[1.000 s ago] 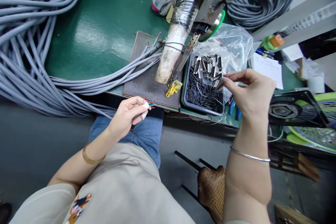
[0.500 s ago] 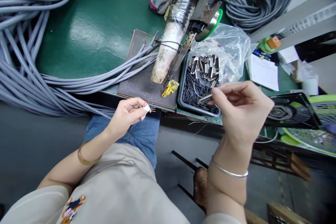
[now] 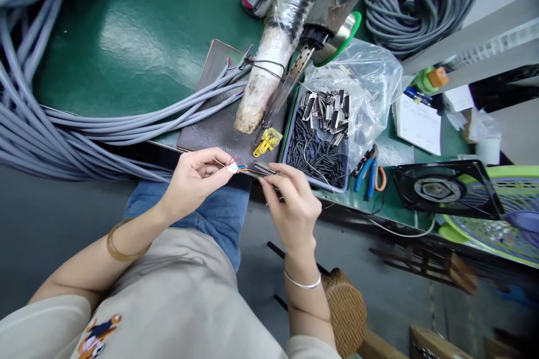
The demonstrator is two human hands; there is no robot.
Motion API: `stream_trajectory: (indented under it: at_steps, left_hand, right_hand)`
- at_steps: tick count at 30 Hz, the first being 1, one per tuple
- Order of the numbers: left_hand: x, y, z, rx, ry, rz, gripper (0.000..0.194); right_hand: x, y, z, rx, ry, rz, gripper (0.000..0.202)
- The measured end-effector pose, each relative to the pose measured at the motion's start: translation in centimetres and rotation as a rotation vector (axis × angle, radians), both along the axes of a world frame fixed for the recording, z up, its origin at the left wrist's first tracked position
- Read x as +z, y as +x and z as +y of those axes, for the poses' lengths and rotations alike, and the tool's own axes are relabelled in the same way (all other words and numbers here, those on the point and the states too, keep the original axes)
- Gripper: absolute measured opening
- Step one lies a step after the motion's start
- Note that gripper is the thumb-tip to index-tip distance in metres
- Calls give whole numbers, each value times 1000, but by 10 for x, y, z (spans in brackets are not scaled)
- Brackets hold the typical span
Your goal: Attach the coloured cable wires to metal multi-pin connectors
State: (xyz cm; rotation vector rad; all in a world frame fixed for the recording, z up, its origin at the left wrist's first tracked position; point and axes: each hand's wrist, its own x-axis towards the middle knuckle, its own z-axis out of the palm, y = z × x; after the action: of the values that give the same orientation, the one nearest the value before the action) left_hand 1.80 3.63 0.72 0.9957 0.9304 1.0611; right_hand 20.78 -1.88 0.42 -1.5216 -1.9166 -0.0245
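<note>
Between the fingertips of my left hand [image 3: 197,179] is the white end of a cable, with thin red, blue and orange wires [image 3: 241,168] fanning out of it. My right hand [image 3: 290,202] pinches a metal connector [image 3: 263,168] with a row of pins, right beside the wire tips. Whether wires and connector touch is too small to tell. Behind my right hand, a tray [image 3: 346,179] holds small black sleeves [image 3: 314,154] and more metal connectors [image 3: 324,109]. A yellow clip [image 3: 268,142] lies on the dark board [image 3: 210,137] in front of my hands.
Grey cables [image 3: 138,123] run across the bench from the left. A foil-wrapped duct [image 3: 269,61] and a metal-tipped tool [image 3: 301,61] hang over the board. Right of the tray are blue-handled pliers [image 3: 370,176], a black fan [image 3: 442,188] and papers [image 3: 416,123]. A woven stool [image 3: 345,308] stands below.
My right hand has moved left from over the tray to my left hand, bringing the connector to the wires. The pliers now show. The whole view has shifted slightly.
</note>
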Motion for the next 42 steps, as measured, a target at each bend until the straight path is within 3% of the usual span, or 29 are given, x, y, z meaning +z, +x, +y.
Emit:
stream_trajectory:
  at_steps: [2, 5, 10, 15, 23, 42]
  left_hand:
    - [0, 1, -1, -7, 51, 17, 8]
    - [-1, 3, -3, -31, 136, 76, 6]
    - [-3, 7, -3, -46, 168, 112, 9]
    - [-7, 9, 1, -59, 170, 108, 11]
    - [-11, 13, 11, -21, 72, 93, 10]
    - [-4, 23, 28, -48, 30, 29, 8]
  right_hand:
    - [-3, -1, -2, 30, -28, -83, 13]
    - [-2, -2, -6, 60, -21, -26, 19]
    - [2, -3, -6, 21, -36, 392, 18]
    - [-6, -10, 3, -95, -66, 741, 9]
    - [-20, -21, 16, 4, -12, 617, 11]
    - [-15, -10, 29, 44, 79, 592, 15]
